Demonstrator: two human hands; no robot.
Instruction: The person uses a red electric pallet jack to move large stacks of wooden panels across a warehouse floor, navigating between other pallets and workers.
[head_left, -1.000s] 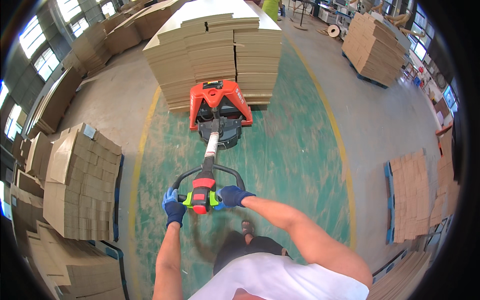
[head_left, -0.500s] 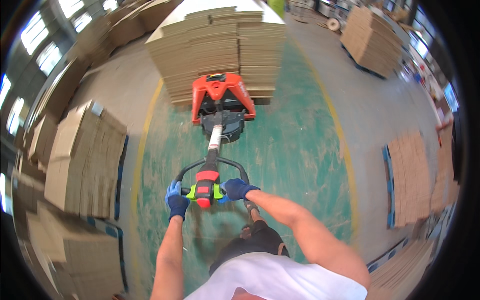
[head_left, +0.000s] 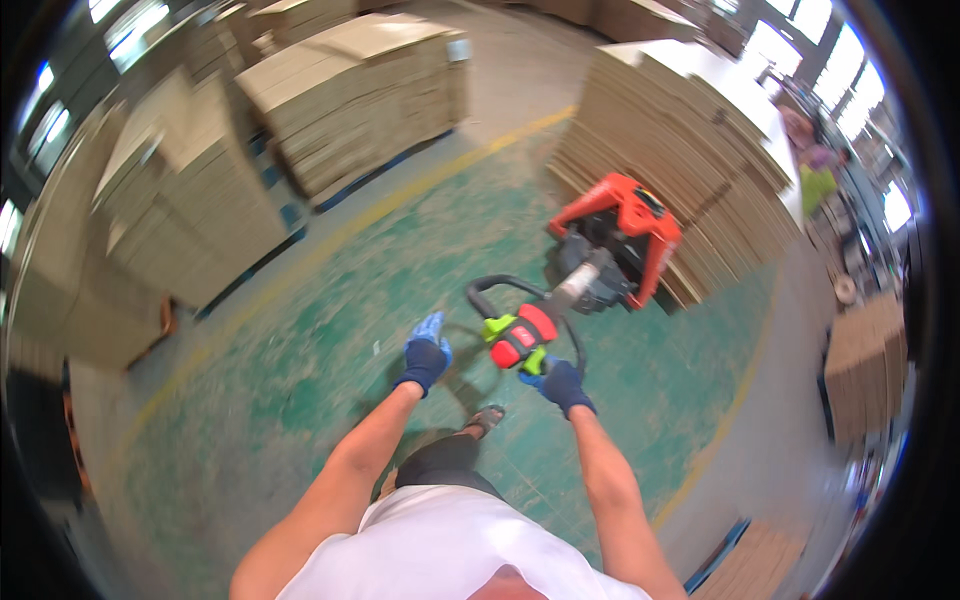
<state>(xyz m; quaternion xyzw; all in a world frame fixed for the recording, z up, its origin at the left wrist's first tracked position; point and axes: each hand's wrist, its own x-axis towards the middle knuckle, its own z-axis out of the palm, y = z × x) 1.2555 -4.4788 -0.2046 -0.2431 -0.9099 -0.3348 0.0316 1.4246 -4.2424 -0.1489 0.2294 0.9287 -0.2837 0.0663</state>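
An orange-and-black pallet truck (head_left: 660,250) stands against a tall stack of flat brown boards (head_left: 665,140) with a white top. Its tiller head (head_left: 520,338), red and black with lime-green parts and a black loop handle, points back toward me. My right hand (head_left: 562,384), in a blue glove, is closed round the right grip of the tiller, and its fingers are partly hidden. Off the handle, a short way to its left, my gloved left hand (head_left: 427,356) is held in the air with its fingers stretched out and nothing in them.
Stacks of cardboard (head_left: 365,105) on blue pallets line the left beyond a yellow floor line (head_left: 420,185). More cardboard (head_left: 868,365) stands at the right past another line. My sandalled foot (head_left: 487,420) is on the worn green floor (head_left: 330,330).
My left hand has let go of the tiller grip and moved away to the left; the right stays on it. The view has swung left, so truck and boards now appear farther right and tilted.
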